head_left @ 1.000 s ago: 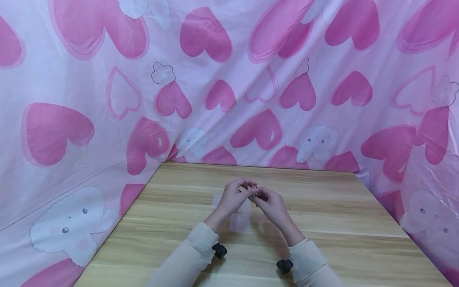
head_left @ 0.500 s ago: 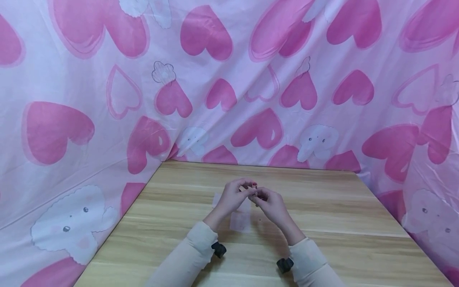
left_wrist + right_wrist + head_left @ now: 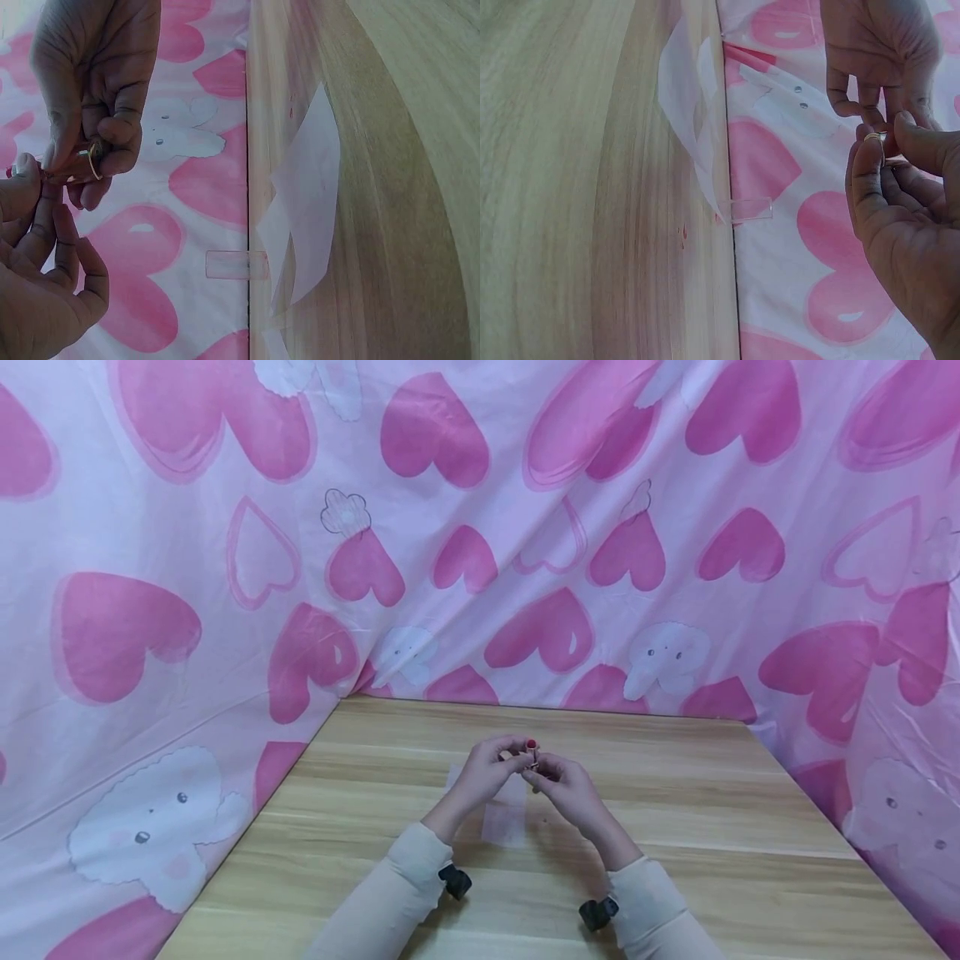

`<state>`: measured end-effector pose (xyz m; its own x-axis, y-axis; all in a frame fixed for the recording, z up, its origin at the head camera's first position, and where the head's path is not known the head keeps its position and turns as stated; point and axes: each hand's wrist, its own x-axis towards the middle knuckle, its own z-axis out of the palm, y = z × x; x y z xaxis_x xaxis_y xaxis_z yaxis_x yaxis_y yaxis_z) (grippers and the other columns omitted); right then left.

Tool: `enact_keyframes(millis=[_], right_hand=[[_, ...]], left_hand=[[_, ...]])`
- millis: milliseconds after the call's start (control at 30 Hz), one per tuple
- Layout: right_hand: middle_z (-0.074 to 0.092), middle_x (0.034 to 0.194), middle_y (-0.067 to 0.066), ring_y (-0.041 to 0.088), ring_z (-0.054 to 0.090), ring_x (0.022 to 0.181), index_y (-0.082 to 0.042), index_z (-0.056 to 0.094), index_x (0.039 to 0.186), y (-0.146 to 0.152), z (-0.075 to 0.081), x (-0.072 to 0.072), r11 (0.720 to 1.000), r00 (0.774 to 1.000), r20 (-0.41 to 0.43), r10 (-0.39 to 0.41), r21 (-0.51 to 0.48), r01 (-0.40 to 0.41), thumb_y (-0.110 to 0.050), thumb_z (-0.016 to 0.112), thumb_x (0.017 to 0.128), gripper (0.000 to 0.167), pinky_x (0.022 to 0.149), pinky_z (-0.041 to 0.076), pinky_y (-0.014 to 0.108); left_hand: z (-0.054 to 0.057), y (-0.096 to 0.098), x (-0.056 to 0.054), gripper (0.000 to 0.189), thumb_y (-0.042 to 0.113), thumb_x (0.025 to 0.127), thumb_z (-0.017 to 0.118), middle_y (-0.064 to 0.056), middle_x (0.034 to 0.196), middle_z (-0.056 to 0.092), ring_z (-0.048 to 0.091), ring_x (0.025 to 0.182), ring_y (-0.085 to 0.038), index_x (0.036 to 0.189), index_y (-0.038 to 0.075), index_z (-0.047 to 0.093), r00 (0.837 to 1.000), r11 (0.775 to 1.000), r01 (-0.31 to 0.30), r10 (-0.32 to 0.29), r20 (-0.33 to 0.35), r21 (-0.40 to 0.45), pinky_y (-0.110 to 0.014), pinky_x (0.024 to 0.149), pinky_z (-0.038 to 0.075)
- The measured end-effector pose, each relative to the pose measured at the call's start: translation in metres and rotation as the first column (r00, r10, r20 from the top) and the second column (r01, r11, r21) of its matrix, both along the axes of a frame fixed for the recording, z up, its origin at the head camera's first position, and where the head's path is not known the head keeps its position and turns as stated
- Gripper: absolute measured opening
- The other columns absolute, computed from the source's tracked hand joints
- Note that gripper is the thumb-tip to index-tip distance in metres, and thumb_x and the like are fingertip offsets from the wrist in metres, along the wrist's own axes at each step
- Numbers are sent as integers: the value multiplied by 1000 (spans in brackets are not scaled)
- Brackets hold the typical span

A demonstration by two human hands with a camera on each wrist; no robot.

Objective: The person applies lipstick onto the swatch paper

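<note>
Both hands are raised over the middle of the table and meet at a small lipstick (image 3: 532, 745), its red tip upward. My left hand (image 3: 487, 772) pinches its upper part between thumb and fingers. From below, the right hand (image 3: 573, 789) grips the base, with the thumb laid along it. In the left wrist view, the right hand (image 3: 101, 67) is at the top, around the gold-banded base (image 3: 91, 161), and the left hand (image 3: 45, 277) is lower left. Fingers cover most of the lipstick in the right wrist view, where a gold ring (image 3: 873, 137) shows.
Thin white paper sheets (image 3: 504, 825) lie on the wooden table (image 3: 360, 852) below the hands. A clear, hollow-looking piece (image 3: 225, 265) stands upright near them. Small red marks (image 3: 682, 236) show on the wood. A pink heart-patterned curtain (image 3: 465, 560) surrounds the table.
The lipstick's red tip has risen out of its tube and stands higher now, above the fingers. Both hands have kept almost the same place.
</note>
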<state>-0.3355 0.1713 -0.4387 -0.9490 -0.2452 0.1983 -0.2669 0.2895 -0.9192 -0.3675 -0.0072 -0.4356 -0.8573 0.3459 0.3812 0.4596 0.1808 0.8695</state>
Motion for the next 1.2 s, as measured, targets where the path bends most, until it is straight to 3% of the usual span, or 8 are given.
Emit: enact_keyframes(millis=[267,433,633,767,867,933,1067,1200], right_hand=[[69,117,10,33,61,98,-9,68,123,4,-4,-3,999,999,32,43,-17,-43,-22,65,100,26,81,54,36],[67,111,18,31,59,94,-9,69,121,6,-4,-5,1000,999,27,22,-3,-22,-27,67,99,29,79,54,38],[67,100,15,42,58,93,-8,69,118,9,-6,-8,1000,1000,24,-15,25,14,-30,70,96,32,77,54,48],[68,100,17,40,60,91,-10,70,115,10,-9,-9,999,999,33,-30,46,28,-28,71,95,27,75,55,50],[69,98,13,29,61,86,-9,70,115,9,-10,-9,997,999,25,-46,71,44,-27,72,95,27,71,56,43],[68,95,10,23,60,82,-8,70,115,8,-10,-9,995,998,16,-56,89,54,-27,72,95,28,68,55,37],[68,91,4,17,58,80,-9,71,114,7,-10,-11,986,996,-13,-88,140,89,-26,74,94,27,64,51,29],[68,90,0,17,59,82,-11,72,114,6,-9,-14,978,994,-35,-103,181,107,-26,74,93,26,65,50,28]], left_hand=[[0,-7,-2,26,28,97,69,10,107,73,66,99,-24,117,13,74,999,999,32,-32,25,-7,-35,81,53],[-2,-17,-4,26,37,95,70,15,111,71,63,106,-15,118,25,73,1000,995,-19,17,-19,-93,-39,86,52],[-7,-39,-14,36,37,96,69,7,114,72,64,110,-16,126,18,68,994,972,-102,91,-61,-211,-46,92,52],[-11,-57,-24,36,32,96,69,0,115,73,64,114,-21,127,14,65,991,946,-130,119,-56,-297,-47,94,51],[-15,-71,-31,33,31,96,69,0,117,73,63,116,-22,124,14,68,986,900,-164,148,-71,-405,-46,97,50],[-18,-79,-35,31,30,96,70,0,119,72,62,119,-23,122,15,70,982,848,-187,162,-95,-495,-47,100,48],[-23,-89,-38,25,29,94,72,1,123,71,60,121,-28,117,19,76,977,717,-214,160,-142,-663,-56,99,43],[-26,-93,-38,24,27,94,72,0,125,70,58,122,-30,117,23,77,980,636,-198,151,-131,-746,-61,98,38]])
